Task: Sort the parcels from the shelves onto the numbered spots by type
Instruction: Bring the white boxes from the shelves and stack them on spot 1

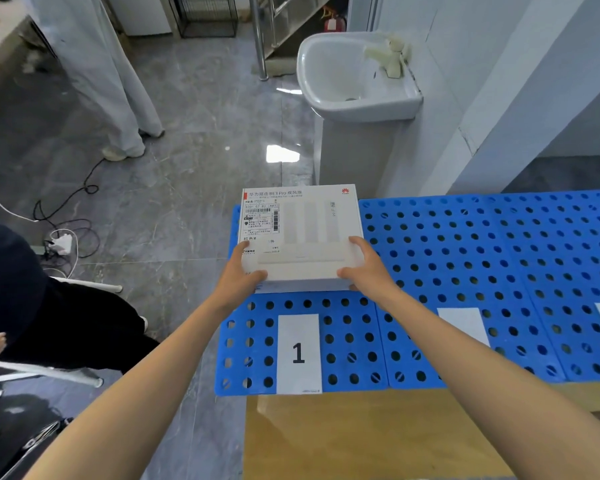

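Left hand [241, 275] grips the near-left corner of the router box [303, 230], thumb on the top face and fingers curled under the edge. The box is at 12 o'clock from the card marked "1" [298, 353], over the far-left part of the blue perforated pallet board [465, 254]. Whether its underside already rests on the board cannot be told.

It is a flat, square white carton. A shipping label [260, 220] with barcodes sits on the left of its lid, at 9 o'clock from centre. A line of printed text runs along the far edge, and a small red logo [345, 191] sits at the 1 o'clock corner. Faint grey bars, probably the router's aerials, are pictured in the middle.

It looks stiff and fairly light, with smooth card that could slide under dry fingers. Holding it at two opposite near corners, thumbs above and fingers below, seems the sound way to keep it level. The contents are likely electronics, so it should be set down rather than dropped.

Right hand [366, 268] mirrors the left one. It clasps the near-right corner with the thumb on top and the fingers wrapped over the side. At 4 o'clock from it lies a blank white card [463, 325] on the next section of the board.
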